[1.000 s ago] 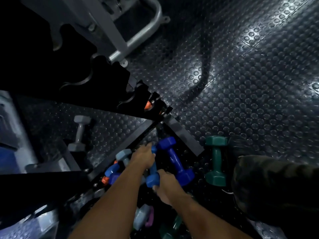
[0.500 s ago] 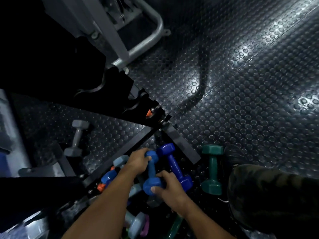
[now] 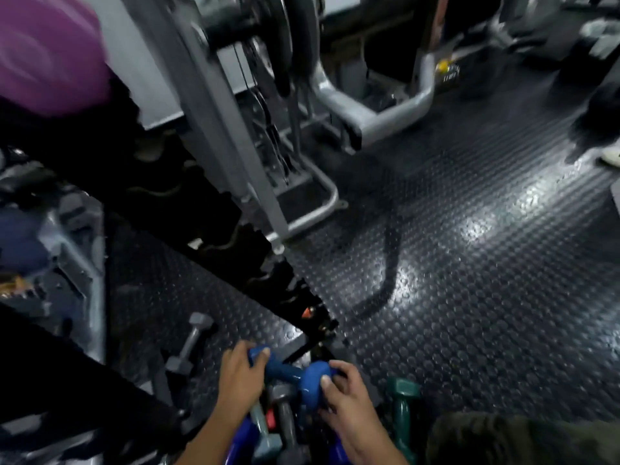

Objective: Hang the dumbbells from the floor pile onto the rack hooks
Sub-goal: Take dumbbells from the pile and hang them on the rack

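I hold a blue dumbbell (image 3: 288, 372) by both ends, lifted a little above the floor pile. My left hand (image 3: 240, 377) grips its left head and my right hand (image 3: 347, 401) grips its right head. Under it lies the pile of dumbbells (image 3: 268, 434), grey, blue and a bit of red, partly hidden by my arms. The black rack with notched hooks (image 3: 268, 280) slants from upper left down to just above my hands. An orange bit (image 3: 306, 313) shows near the rack's lowest hooks.
A green dumbbell (image 3: 402, 407) lies on the studded rubber floor to the right of the pile, a grey dumbbell (image 3: 189, 344) behind the rack to the left. A grey weight machine frame (image 3: 379, 109) stands beyond. My camouflage trouser knee (image 3: 520, 437) is at lower right.
Both hands have raised the blue dumbbell off the pile and turned it roughly level. The view has tilted up, showing more of the rack and the machines.
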Demonstrator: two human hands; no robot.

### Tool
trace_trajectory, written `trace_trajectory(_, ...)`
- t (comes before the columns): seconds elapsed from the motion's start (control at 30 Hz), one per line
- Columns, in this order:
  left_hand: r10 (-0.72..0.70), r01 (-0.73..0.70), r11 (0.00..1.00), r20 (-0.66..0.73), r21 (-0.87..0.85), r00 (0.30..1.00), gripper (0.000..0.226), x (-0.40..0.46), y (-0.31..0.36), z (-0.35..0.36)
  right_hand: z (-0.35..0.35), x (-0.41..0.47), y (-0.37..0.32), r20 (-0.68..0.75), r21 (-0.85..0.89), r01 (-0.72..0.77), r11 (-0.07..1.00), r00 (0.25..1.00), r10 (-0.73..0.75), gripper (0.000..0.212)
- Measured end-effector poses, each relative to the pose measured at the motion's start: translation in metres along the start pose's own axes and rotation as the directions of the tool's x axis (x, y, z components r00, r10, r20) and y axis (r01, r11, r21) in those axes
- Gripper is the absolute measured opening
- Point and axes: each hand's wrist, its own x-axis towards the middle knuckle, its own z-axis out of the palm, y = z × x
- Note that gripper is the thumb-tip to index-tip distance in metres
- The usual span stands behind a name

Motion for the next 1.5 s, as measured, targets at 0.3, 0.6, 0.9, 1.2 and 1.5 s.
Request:
trace_trajectory(0.3,-0.133,0.052,0.944,-0.232,-0.324,0.963,0.032,-0.085,0.056,-0.082,0.054,-0.072,-0.122,0.159,-0.568,0.458,0.684,0.877,-0.454,0.067)
trace_trajectory(0.6,0.002,-0.302,0.544,-0.359,-0.783,0.933,0.056,-0.142,0.126,-0.135,0.11,-0.112,-0.217,0.168,-0.561,0.733,0.385,0.557,-0.814,0.034)
trace_trajectory(0.9,0.149,-0.539,0.446,-0.534,-0.715,0.832,0.098,-0.16,0.199,-0.141,0.197,-0.087,-0.354,0.326,-0.316,0.902,0.292,0.393,-0.86,0.025)
trace_trajectory(1.2,0.252,-0.657,0.297,-0.607,-0.693,0.754,0.093,-0.154,0.242,-0.16,0.257,-0.016,-0.373,0.458,-0.367,0.867,0.338,0.485,-0.745,0.018)
trace_trajectory(1.5,0.452,-0.763,0.388,-0.615,-0.516,0.646,0.093,-0.134,0.229,-0.169,0.297,-0.021,-0.377,0.601,-0.442,0.859,0.26,0.498,-0.625,0.049)
